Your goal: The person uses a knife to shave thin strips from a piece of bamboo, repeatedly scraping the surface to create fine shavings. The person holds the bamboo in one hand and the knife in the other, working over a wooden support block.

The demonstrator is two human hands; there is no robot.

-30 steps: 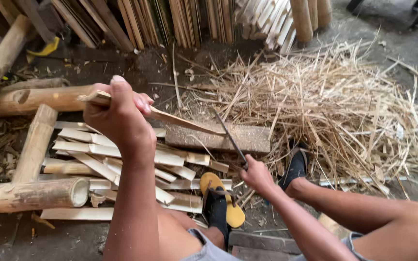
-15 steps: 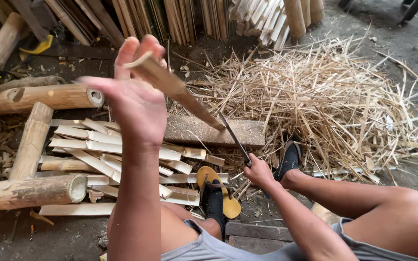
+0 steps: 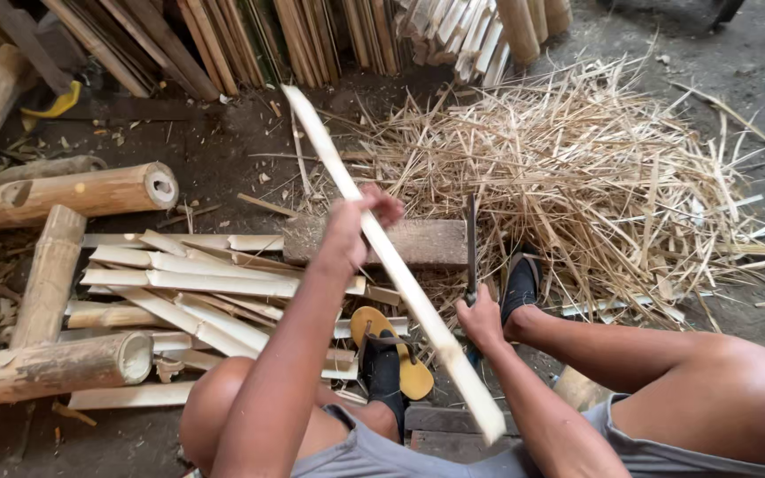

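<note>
My left hand [image 3: 354, 228] grips a long pale bamboo slat [image 3: 418, 305] that runs diagonally from the far ground toward my lap, its near end blurred. My right hand [image 3: 480, 319] holds the handle of a dark knife [image 3: 471, 239], whose blade stands upright against a wooden chopping block [image 3: 418, 241]. The slat passes just left of the knife. My feet in yellow sandals [image 3: 400, 354] rest below the block.
Split bamboo slats [image 3: 188, 274] lie piled to the left, flanked by round bamboo poles [image 3: 73, 190]. A heap of thin shavings [image 3: 595, 177] spreads to the right. More slats [image 3: 250, 35] lean along the far edge.
My left hand has swung from raised near the camera down toward the block, turning the slat so it lies lengthwise toward me. The right hand with the knife has stayed put.
</note>
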